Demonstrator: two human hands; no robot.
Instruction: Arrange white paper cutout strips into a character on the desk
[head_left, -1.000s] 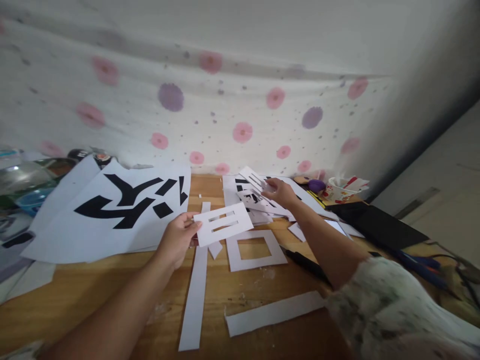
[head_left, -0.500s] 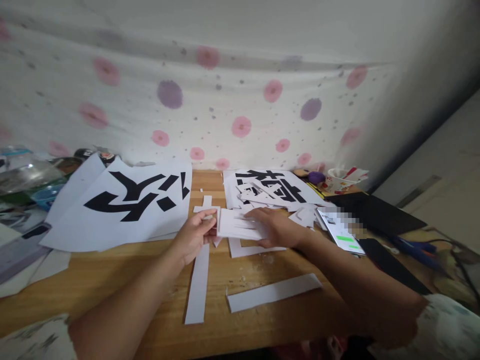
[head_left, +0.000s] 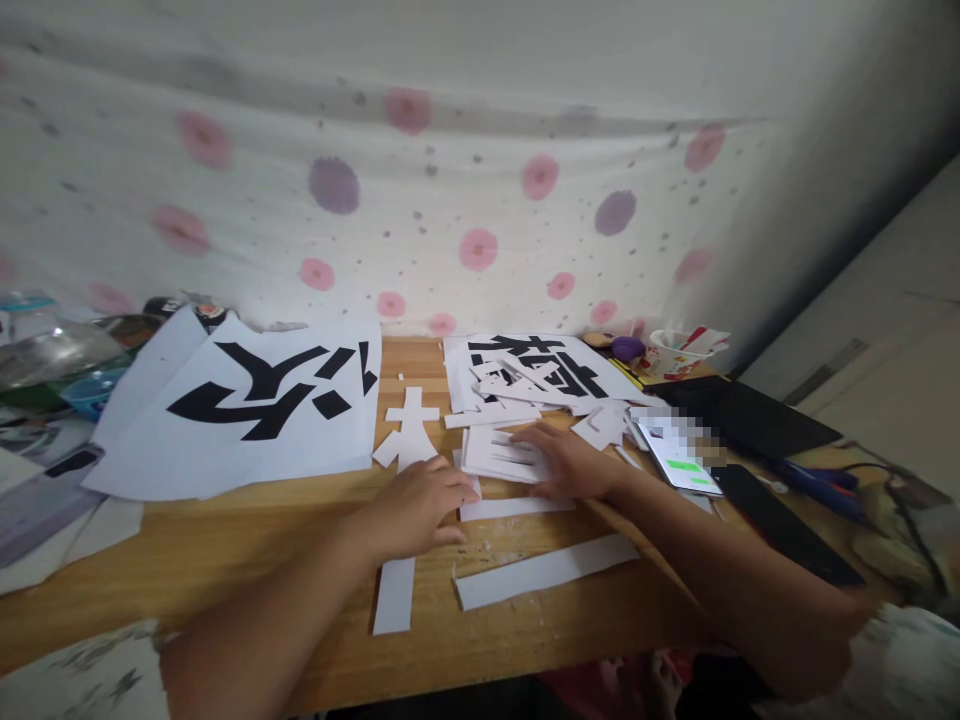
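My right hand [head_left: 568, 462] grips the right end of a white slotted cut-out [head_left: 487, 455], fingers on top and thumb at the near edge. It lies over a white frame-shaped strip [head_left: 517, 508], mostly covered. Over a white cross-shaped cut-out [head_left: 412, 425] lies my left hand [head_left: 420, 505], thumb and fingers apart; its fingertips are by a small white piece beside the slotted cut-out. The long stem of the cross shows again below this hand. Nearer me rests a loose white strip [head_left: 547, 572].
A sheet with large black strokes [head_left: 247, 400] lies left. Back right, a printed sheet [head_left: 592, 375] bears a heap of white offcuts [head_left: 517, 380]. Rightward are a lit phone [head_left: 679, 455], a dark flat board [head_left: 750, 420] and a paper cup [head_left: 671, 355]. Clutter fills the left edge.
The slotted cut-out has moved slightly right and down onto the table with my right hand. My left hand has let go of its left edge and moved nearer me.
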